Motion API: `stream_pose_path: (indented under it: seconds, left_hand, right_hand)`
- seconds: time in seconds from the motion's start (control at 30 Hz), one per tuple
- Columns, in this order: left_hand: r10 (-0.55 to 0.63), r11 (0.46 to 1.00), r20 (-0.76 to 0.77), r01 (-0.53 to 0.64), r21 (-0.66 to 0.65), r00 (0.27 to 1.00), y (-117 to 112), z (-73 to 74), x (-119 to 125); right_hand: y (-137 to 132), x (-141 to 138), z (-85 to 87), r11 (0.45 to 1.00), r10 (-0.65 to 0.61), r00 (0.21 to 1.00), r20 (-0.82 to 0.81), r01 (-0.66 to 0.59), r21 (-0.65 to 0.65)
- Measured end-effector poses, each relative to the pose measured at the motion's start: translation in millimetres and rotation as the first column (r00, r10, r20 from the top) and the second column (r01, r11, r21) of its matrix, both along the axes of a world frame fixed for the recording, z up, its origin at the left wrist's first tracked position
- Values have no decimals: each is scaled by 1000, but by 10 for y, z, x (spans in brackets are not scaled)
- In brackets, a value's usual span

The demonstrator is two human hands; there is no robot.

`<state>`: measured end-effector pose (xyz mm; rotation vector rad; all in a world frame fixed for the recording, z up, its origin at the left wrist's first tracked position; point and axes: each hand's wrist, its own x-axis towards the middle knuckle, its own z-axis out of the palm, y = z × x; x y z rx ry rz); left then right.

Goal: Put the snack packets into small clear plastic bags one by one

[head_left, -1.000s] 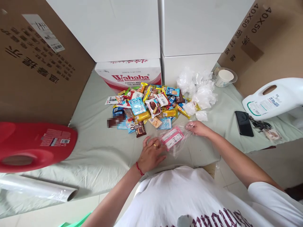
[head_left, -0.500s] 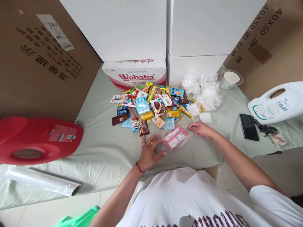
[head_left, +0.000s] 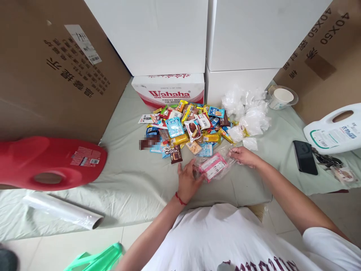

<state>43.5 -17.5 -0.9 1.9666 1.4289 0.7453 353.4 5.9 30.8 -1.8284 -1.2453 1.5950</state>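
A pink packet with a white printed label [head_left: 213, 167] lies inside a clear plastic bag [head_left: 229, 165] on the cloth in front of me. My right hand [head_left: 243, 156] pinches the bag's right end. At the left end, my left hand [head_left: 188, 180] has its thumb and fingers closed around the edge of the bag, touching the packet's corner. Just beyond is a heap of wrapped snacks [head_left: 180, 139], with a brown cocoa wafer packet [head_left: 176, 153] nearest my left hand. Crumpled clear plastic bags [head_left: 248, 109] are piled to the right of the heap.
A red jug [head_left: 56, 162] and a roll of plastic film [head_left: 63, 210] lie left. On the right are a white jug [head_left: 332, 130], a phone [head_left: 305, 157], keys [head_left: 328, 160] and a paper cup [head_left: 281, 98]. Behind stands a Wahaha carton [head_left: 169, 90]; brown cardboard [head_left: 81, 105] flanks the left.
My left hand has moved in to the bag's left end, its thumb and fingers closing there. My right hand keeps its pinch. The whole view has shifted slightly.
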Motion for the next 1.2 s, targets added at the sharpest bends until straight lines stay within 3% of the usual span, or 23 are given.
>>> stream_pose_path:
  seconds: [0.2,0.33,0.4,0.47,0.57,0.63,0.7,0.77,0.8,0.9,0.97,1.07,1.13,1.2]
  left_hand:
    - [152,988,65,-153,12,986,68,-52,-106]
    - [255,967,-41,-254,26,966,148,-67,-151]
    - [296,955,-114,-294,38,948,196,-64,-136]
    - [316,949,-157,-311,57,936,246,-61,-108]
    - [332,942,-143,-322,91,932,311,-68,-73]
    - [319,945,-82,-310,108,944,339,-87,-64]
    - [285,953,-5,-283,107,958,352,-112,-59]
    - [265,960,69,-270,79,962,349,-136,-50]
    - [264,961,98,-270,55,960,344,-145,-42]
    - [268,964,140,-266,-30,953,325,-144,-3]
    - [263,964,127,-256,-71,956,320,-120,30]
    - [267,958,92,-254,-130,959,343,-69,83]
    - [278,947,75,-260,-191,958,378,-46,112]
    - [300,928,77,-273,-253,951,424,-45,127]
  right_hand:
    - [0,-27,20,999,-21,1000,14,21,-28]
    - [-14,-23,-19,1000,13,997,70,-13,-7]
    - [-25,-1,0,993,81,978,192,-94,64]
    - [-40,35,91,971,153,896,416,-215,106]
    - [-42,62,362,934,117,652,749,-328,140]
    - [0,8,563,874,-17,551,834,-397,280]
    - [94,-129,699,736,-59,571,819,-530,422]
    - [237,-332,727,603,62,600,798,-660,449]
    - [320,-444,701,569,141,590,795,-705,423]
    - [569,-738,541,602,269,543,795,-740,301]
    - [698,-855,437,647,279,544,792,-716,264]
    - [794,-910,361,670,283,545,790,-701,244]
    - [796,-897,363,662,311,527,791,-717,218]
    - [768,-867,392,611,349,514,784,-759,225]
